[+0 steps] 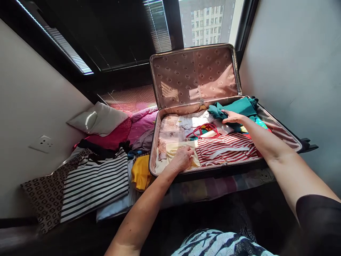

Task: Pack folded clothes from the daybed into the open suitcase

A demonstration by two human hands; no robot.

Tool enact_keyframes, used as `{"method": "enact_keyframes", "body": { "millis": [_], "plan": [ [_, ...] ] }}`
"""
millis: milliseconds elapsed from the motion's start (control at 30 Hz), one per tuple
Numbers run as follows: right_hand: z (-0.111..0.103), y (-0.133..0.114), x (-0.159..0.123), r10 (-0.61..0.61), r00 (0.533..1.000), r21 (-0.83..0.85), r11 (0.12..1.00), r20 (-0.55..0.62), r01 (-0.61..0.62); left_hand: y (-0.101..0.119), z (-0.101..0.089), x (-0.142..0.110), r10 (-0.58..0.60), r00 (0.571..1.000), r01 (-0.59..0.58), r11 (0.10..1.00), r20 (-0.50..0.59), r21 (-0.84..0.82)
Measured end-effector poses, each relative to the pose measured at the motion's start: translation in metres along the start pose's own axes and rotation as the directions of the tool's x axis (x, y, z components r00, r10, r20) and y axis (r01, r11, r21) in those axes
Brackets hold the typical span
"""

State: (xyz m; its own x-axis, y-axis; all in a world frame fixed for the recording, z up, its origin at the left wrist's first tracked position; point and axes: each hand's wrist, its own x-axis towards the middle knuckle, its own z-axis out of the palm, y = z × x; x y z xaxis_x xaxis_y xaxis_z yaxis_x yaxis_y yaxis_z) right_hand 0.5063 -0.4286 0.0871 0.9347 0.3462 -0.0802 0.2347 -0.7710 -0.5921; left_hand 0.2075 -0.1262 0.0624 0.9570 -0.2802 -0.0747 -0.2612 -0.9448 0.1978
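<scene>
An open suitcase (290, 140) lies on a bed, its patterned lid (194, 76) propped up against the window. Folded clothes fill it. My left hand (182, 159) rests on a pale yellow cloth (173, 149) at the suitcase's front left, fingers curled into the fabric. My right hand (233, 116) reaches to the back right and grips a dark green garment (239, 106). Between the hands lie a red-and-white striped garment (226, 148), a red cord (205, 129) and white folded pieces (191, 121).
Left of the suitcase on the bed lie a black-and-white striped top (96, 181), a brown patterned cloth (45, 195), a yellow garment (140, 172), dark clothes (101, 151) and a white pillow (98, 119). Walls stand close on both sides. A wall socket (42, 143) is at left.
</scene>
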Motion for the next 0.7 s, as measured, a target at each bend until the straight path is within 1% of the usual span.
{"method": "enact_keyframes", "body": {
  "millis": [33, 67, 100, 133, 167, 200, 233, 267, 300, 333, 433, 567, 633, 700],
  "plan": [
    [-0.003, -0.001, 0.0, -0.023, 0.998, -0.006, 1.0, 0.053, 0.023, 0.0, 0.0, 0.0, -0.004, 1.0, 0.004, 1.0, 0.005, 0.001],
    [-0.007, -0.002, 0.0, -0.02, 0.998, 0.01, 1.0, 0.063, 0.019, 0.0, 0.001, 0.0, -0.006, 1.0, 0.006, 1.0, 0.008, 0.003],
    [-0.012, 0.0, 0.0, 0.008, 0.999, 0.041, 0.999, 0.032, -0.009, -0.001, 0.001, 0.0, -0.009, 1.0, 0.009, 1.0, 0.011, 0.005],
    [-0.018, 0.002, -0.001, 0.056, 0.998, 0.039, 0.998, -0.039, -0.054, -0.001, 0.002, 0.0, -0.009, 1.0, 0.009, 1.0, 0.01, 0.006],
    [-0.025, 0.006, -0.002, 0.122, 0.984, 0.017, 0.993, -0.134, -0.12, -0.001, 0.002, 0.0, -0.007, 1.0, 0.007, 1.0, 0.008, 0.006],
    [-0.032, 0.011, -0.003, 0.194, 0.953, -0.009, 0.979, -0.231, -0.202, -0.001, 0.002, 0.0, -0.003, 1.0, 0.003, 1.0, 0.006, 0.006],
    [-0.038, 0.017, -0.005, 0.262, 0.913, -0.028, 0.958, -0.314, -0.285, -0.001, 0.002, 0.001, 0.003, 1.0, -0.003, 1.0, 0.006, 0.008],
    [-0.043, 0.024, -0.007, 0.321, 0.871, -0.036, 0.933, -0.371, -0.359, -0.001, 0.002, 0.001, 0.009, 1.0, -0.009, 1.0, 0.008, 0.012],
    [-0.046, 0.03, -0.009, 0.369, 0.837, -0.036, 0.908, -0.405, -0.417, -0.001, 0.002, 0.001, 0.015, 1.0, -0.015, 1.0, 0.009, 0.016],
    [-0.048, 0.036, -0.01, 0.403, 0.819, -0.031, 0.89, -0.409, -0.454, -0.001, 0.002, 0.0, 0.018, 1.0, -0.018, 1.0, 0.007, 0.021],
    [-0.043, 0.051, -0.012, 0.437, 0.831, -0.03, 0.879, -0.343, -0.475, 0.0, 0.001, 0.0, 0.015, 1.0, -0.015, 1.0, -0.004, 0.024],
    [-0.03, 0.059, -0.01, 0.408, 0.86, -0.047, 0.896, -0.308, -0.442, 0.0, -0.002, -0.001, 0.005, 1.0, -0.006, 1.0, 0.02, 0.022],
    [-0.028, 0.06, -0.01, 0.411, 0.852, -0.047, 0.893, -0.325, -0.448, 0.0, -0.004, -0.002, 0.003, 0.999, -0.003, 1.0, 0.033, 0.018],
    [-0.028, 0.059, -0.011, 0.425, 0.832, -0.045, 0.881, -0.357, -0.47, 0.0, -0.005, -0.002, 0.003, 0.999, -0.003, 1.0, 0.033, 0.012]
  ]
}}
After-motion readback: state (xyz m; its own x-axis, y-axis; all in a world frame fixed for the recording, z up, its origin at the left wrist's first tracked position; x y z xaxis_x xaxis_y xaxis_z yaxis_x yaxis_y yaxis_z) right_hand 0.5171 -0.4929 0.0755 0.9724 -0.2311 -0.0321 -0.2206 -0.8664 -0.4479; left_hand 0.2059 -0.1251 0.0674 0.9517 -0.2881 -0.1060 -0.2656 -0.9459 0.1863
